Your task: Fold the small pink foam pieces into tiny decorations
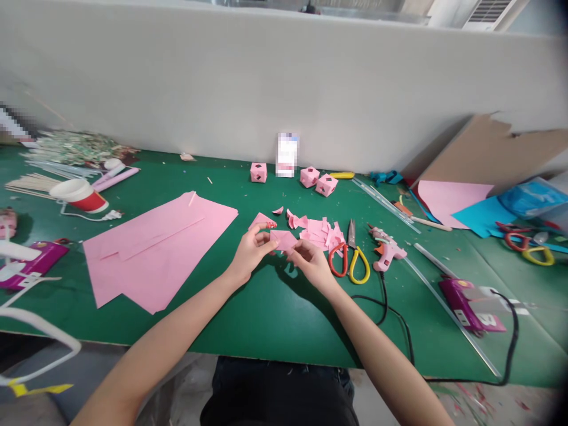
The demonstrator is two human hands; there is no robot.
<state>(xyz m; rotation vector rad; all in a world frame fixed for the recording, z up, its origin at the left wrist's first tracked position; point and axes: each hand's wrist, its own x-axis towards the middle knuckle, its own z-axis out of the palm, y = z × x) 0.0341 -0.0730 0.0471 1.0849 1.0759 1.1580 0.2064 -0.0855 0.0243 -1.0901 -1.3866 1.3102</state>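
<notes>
A green tabletop [266, 331] is backed by a pale grey upright partition [177, 77], above which a slatted white vent [490, 12] is seen. Over the middle of the table, a small folded pink paper piece [282, 238] is held between two hands: its left side is pinched by the left hand's [252, 249] thumb and fingers, its right edge by those of the right hand [311, 264]. Beside the right hand, the surface is cluttered by loose pink paper scraps [316, 232] and metal scissors with red and yellow handles [352, 235]. Farther right, a pink glue gun [391, 252] is laid, its black cable [384, 296] looped near the right forearm. Large flat pink paper sheets [155, 260] are spread at the left, near a red-and-white cup [91, 201]. Three pink paper boxes with cut-out holes [258, 172] are set near the partition.
</notes>
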